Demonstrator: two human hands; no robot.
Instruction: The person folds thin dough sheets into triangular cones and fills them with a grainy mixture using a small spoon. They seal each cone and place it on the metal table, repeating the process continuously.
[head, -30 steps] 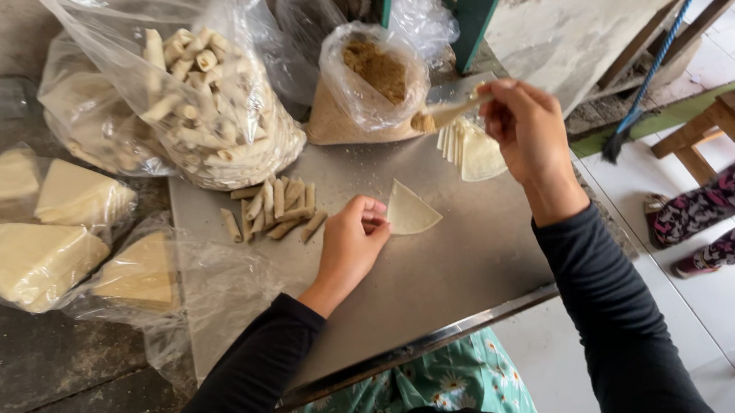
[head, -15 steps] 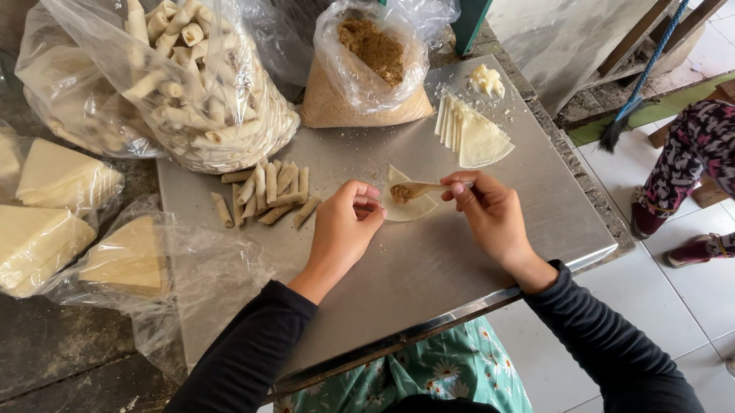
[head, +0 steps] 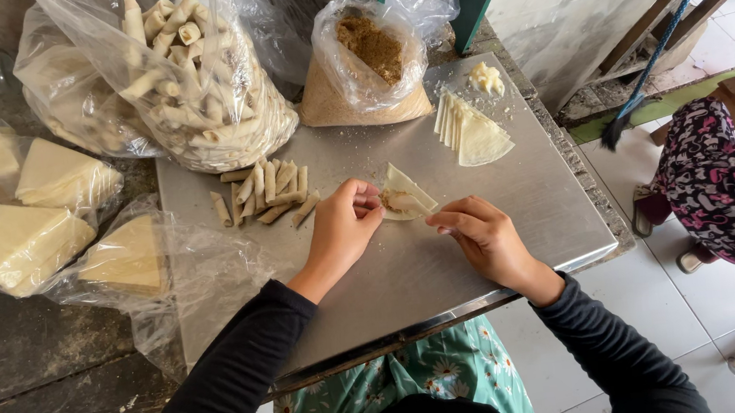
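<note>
Steel tray (head: 512, 219), mid-table. Filled wrapper (head: 405, 199) lies at tray centre w/ brown filling inside. Left hand (head: 341, 227) fingers pinch wrapper edge; right hand (head: 478, 233) fingertips press near corner. Best roll tight & even, tucking sides so filling stays in.

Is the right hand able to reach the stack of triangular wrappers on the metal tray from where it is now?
Probably yes. The right hand rests at the filled wrapper, and the stack of triangular wrappers lies just beyond it on the same metal tray, with only bare tray surface between them.
</note>
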